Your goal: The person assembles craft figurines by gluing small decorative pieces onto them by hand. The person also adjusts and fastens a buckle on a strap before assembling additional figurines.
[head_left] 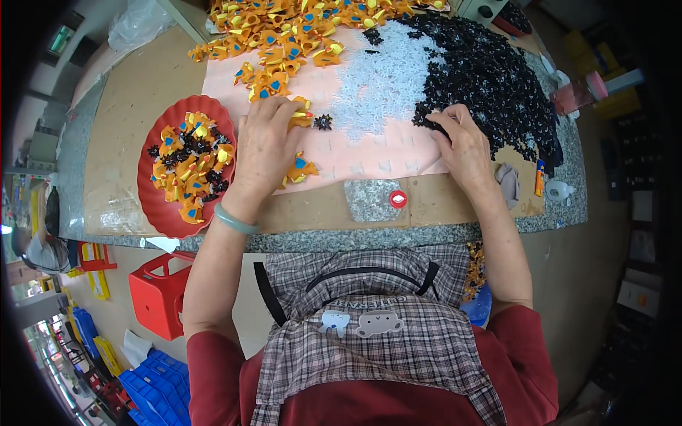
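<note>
My left hand (266,145), with a pale green bangle on the wrist, has its fingers curled round a small orange toy figure (301,112) with yellow parts. Just right of it lies a black spiky piece (323,122) on the pink cloth (376,157). Another orange figure (302,169) rests below my left fingers. My right hand (463,142) pinches at the near left edge of a heap of black spiky pieces (483,78), apparently with one between thumb and fingers. White star-like pieces (380,78) are spread between the hands.
A red scalloped tray (150,192) of orange figures and black pieces stands at the left. More orange figures (284,28) are heaped at the back. Near the front edge sits a round red cap (398,199); a glue tube (540,177) lies right. A red stool (158,298) stands below.
</note>
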A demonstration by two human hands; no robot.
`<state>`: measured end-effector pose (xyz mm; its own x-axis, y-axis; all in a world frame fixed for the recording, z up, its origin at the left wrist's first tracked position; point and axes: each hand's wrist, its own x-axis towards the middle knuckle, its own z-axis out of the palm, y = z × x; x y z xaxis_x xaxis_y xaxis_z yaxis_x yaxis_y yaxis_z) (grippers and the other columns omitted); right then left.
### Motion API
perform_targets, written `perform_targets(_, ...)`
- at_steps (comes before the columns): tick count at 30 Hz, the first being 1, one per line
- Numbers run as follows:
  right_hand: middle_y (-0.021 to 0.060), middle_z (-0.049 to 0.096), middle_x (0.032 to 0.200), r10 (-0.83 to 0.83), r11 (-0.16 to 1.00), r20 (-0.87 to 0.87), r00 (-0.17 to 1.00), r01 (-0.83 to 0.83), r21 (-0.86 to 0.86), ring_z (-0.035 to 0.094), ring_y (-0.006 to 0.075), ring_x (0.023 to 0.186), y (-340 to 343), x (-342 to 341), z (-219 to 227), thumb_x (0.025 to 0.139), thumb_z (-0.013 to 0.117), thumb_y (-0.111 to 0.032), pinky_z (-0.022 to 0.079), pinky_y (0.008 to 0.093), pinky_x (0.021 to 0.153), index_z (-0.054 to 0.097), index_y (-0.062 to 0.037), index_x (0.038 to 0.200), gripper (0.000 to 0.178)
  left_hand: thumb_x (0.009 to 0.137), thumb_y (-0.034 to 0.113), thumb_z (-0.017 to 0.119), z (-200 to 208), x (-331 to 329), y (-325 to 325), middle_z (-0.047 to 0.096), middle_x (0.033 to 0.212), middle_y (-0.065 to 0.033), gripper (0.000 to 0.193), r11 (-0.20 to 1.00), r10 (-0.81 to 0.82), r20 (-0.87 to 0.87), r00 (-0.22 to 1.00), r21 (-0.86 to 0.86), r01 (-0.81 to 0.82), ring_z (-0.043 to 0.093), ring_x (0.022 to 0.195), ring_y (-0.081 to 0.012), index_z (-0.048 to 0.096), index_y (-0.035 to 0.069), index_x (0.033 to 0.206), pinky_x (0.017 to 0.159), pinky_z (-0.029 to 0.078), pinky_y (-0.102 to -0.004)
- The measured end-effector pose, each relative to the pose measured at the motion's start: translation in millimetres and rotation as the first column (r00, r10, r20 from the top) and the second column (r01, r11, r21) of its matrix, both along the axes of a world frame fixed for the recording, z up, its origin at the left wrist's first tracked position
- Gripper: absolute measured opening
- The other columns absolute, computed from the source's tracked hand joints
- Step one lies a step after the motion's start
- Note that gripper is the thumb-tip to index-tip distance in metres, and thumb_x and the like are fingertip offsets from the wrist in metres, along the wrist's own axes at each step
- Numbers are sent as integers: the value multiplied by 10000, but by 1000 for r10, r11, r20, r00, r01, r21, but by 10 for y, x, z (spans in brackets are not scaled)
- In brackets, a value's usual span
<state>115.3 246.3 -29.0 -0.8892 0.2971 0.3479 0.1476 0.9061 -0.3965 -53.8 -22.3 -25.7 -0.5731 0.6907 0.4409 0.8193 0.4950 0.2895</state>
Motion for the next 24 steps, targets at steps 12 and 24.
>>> perform_targets(12, 103, 580, 1005, 88, 993, -43, 995, -91, -78, 630, 299, 799, -140, 44, 135, 818, 638, -24, 509, 381, 702, 660, -19, 974, 157, 815, 11, 661, 513, 169, -661, 648, 1069, -136, 280, 971, 136, -17, 991, 202, -130, 613, 992, -294, 623, 20, 1093, 871, 477, -353)
perform_targets(24, 107, 581, 1001, 131, 984, -36, 991, -135, -116, 618, 258, 797, -177, 138, 118, 846, 608, -2, 495, 326, 687, 657, -15, 1013, 175, 810, 33, 634, 581, 76, -1063, 598, 1155, -135, 310, 883, 461, -437, 773, 135, -450, 519, 1113, -343, 631, 49, 1119, 960, 405, -452)
